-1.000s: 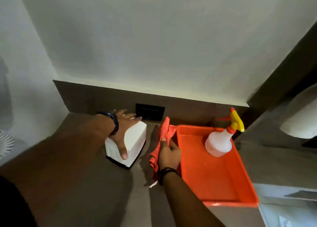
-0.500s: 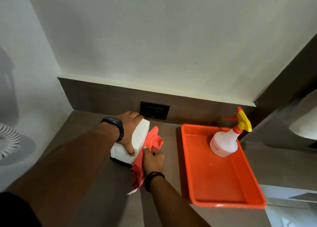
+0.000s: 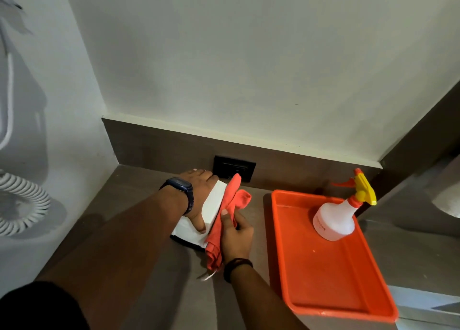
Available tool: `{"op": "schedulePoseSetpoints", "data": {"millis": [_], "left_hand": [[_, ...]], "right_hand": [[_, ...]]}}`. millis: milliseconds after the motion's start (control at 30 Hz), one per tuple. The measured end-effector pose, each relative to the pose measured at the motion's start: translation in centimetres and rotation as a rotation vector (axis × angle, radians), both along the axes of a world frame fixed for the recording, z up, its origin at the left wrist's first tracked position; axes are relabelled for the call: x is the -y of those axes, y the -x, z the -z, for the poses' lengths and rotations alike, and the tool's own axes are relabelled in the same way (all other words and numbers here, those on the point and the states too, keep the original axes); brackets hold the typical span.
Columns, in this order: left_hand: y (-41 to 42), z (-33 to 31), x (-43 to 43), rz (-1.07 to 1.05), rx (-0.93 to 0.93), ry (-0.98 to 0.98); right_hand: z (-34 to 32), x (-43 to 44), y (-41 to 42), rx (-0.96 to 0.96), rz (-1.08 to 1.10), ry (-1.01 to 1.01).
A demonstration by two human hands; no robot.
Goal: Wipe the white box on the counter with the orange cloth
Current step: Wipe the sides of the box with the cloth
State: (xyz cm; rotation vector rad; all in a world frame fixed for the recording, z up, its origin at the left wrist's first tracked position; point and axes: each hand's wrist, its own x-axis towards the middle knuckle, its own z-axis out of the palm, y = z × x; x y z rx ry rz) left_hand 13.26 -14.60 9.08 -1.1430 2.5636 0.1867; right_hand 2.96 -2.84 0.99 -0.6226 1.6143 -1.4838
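Observation:
A white box with a dark base sits on the brown counter near the back wall. My left hand lies over its top and grips it, thumb down the near face. My right hand holds the orange cloth and presses it against the box's right side. The cloth runs along that side from the far end to the near corner and hangs below my palm. The box's right face is hidden by the cloth.
An orange tray lies to the right of the box, with a white spray bottle with a yellow trigger standing at its far end. A black wall socket sits behind the box. A coiled white cord hangs on the left wall.
My right hand has brought the cloth from beside the tray to the box's right side and slid it along that side. My left hand closed over the box's top.

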Motion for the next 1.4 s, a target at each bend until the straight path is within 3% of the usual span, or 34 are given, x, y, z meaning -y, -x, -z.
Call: {"op": "schedulePoseSetpoints", "data": {"millis": [167, 333, 500, 667, 900, 1100, 1267, 1400], "left_hand": [[0.0, -0.1, -0.1, -0.011, 0.002, -0.01], [0.1, -0.2, -0.3, -0.005, 0.006, 0.028], [0.2, -0.3, -0.4, -0.009, -0.018, 0.031], [0.3, 0.0, -0.3, 0.015, 0.003, 0.077], [0.2, 0.7, -0.1, 0.007, 0.053, 0.048], [0.2, 0.7, -0.1, -0.022, 0.026, -0.006], [0.3, 0.8, 0.1, -0.028, 0.004, -0.011], [0.3, 0.8, 0.1, -0.028, -0.022, -0.001]], "right_hand": [[0.3, 0.1, -0.3, -0.026, -0.014, -0.249], [-0.6, 0.0, -0.3, -0.051, -0.005, 0.029], [-0.1, 0.4, -0.1, -0.094, -0.053, -0.213], [-0.2, 0.4, 0.2, -0.119, -0.013, -0.043], [0.1, 0.4, -0.3, -0.131, 0.009, -0.022], [0.2, 0.9, -0.4, -0.102, 0.025, -0.288], [-0.5, 0.9, -0.4, -0.12, 0.063, -0.077], [-0.9, 0.6, -0.9, -0.136, 0.024, -0.244]]}}
